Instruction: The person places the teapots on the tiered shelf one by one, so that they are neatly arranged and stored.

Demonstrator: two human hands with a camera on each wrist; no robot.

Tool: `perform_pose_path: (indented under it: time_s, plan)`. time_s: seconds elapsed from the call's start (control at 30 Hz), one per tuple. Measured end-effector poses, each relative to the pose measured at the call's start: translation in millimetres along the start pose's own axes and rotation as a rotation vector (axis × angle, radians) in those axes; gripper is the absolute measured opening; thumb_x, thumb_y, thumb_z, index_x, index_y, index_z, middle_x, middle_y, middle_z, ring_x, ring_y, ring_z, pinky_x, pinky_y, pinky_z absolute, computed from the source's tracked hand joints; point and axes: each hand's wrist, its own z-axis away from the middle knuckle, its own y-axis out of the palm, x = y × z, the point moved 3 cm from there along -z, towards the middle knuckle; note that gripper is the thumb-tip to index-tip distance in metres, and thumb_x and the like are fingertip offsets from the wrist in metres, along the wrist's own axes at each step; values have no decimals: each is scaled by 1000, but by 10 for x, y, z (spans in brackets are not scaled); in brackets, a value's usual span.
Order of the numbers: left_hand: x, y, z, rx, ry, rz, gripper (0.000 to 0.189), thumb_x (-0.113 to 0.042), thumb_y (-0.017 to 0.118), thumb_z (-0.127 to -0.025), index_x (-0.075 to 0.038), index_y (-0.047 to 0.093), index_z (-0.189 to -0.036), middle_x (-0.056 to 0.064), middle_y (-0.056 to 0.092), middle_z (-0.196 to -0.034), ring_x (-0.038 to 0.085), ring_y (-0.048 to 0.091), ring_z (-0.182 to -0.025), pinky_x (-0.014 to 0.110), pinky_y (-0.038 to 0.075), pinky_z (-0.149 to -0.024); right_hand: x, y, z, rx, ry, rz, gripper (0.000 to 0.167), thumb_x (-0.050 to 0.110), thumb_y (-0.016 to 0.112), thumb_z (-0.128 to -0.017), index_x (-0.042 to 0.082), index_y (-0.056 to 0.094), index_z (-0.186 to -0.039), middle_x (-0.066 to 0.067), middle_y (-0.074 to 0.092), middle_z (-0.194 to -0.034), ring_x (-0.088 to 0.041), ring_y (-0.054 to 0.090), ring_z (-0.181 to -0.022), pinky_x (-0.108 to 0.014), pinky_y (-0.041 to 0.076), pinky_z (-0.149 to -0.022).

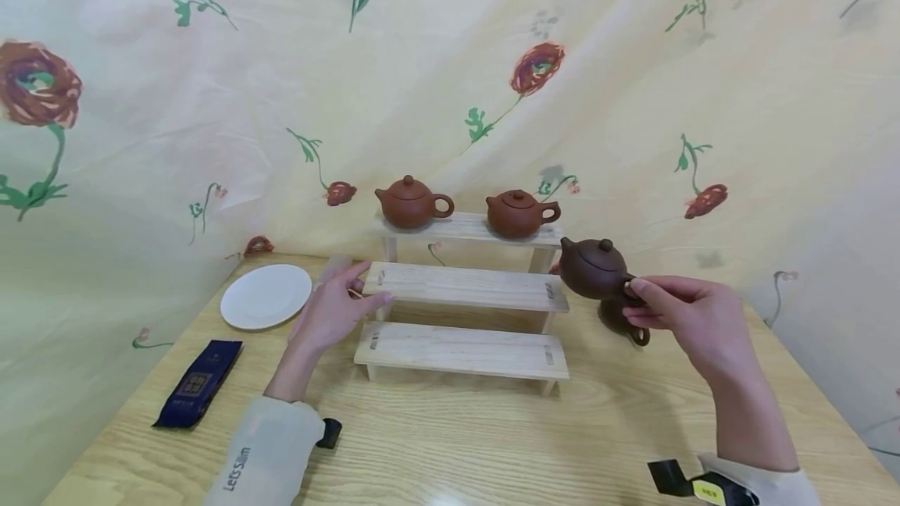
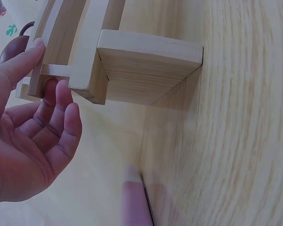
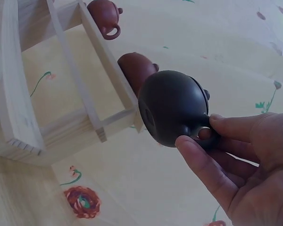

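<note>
Lettering reading "Lets Slim" runs along the left sleeve (image 1: 260, 443), while a yellow label (image 1: 707, 492) on the right wrist strap (image 1: 734, 494) is too small to read. The right hand (image 1: 692, 318) pinches the handle (image 3: 211, 139) of a dark brown teapot (image 1: 594, 270) between thumb and fingers, holding it in the air near the right end of a three-tier wooden stand (image 1: 464, 348), its spout toward the upper left and its lid on. Below it, a second dark teapot (image 1: 617, 318) shows partly, behind the right hand. The left hand (image 1: 336, 309) grips the left end of the middle board (image 1: 464, 287), thumb and fingers set on either side of it. Small dark marks near the board ends cannot be made out as letters. Two reddish-brown teapots (image 1: 409, 204) (image 1: 516, 215) stand upright, well apart, on the top board (image 1: 464, 226), handles to the right. Left of the stand, a white plate (image 1: 266, 297) lies on the surface (image 1: 436, 443), with a navy packet (image 1: 199, 385) nearer the person; the packet bears a square emblem and tiny print that is illegible. A pinkish strip (image 2: 136, 205) lies between plate and stand, and floral cloth (image 1: 422, 100) hangs behind
</note>
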Motion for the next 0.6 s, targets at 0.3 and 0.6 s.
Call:
perform_pose_path:
  time_s: [0.3, 0.6]
  plan:
    - [-16, 7, 14, 5, 11, 31, 82, -41, 81, -93, -7, 48, -159, 10, 62, -114, 18, 58, -82, 26, 41, -59, 167, 112, -41, 47, -4, 119, 21, 16, 71, -103, 0, 79, -113, 10, 80, -93, -13, 80, -77, -29, 63, -73]
    - [-34, -1, 29, -1, 10, 51, 79, -38, 82, -93, -7, 49, -158, 11, 65, -110, 18, 58, -80, 25, 39, -57, 261, 351, -106, 117, 11, 138, 39, 17, 70, -103, -16, 68, -125, 12, 78, -96, -12, 80, -81, -33, 64, -76]
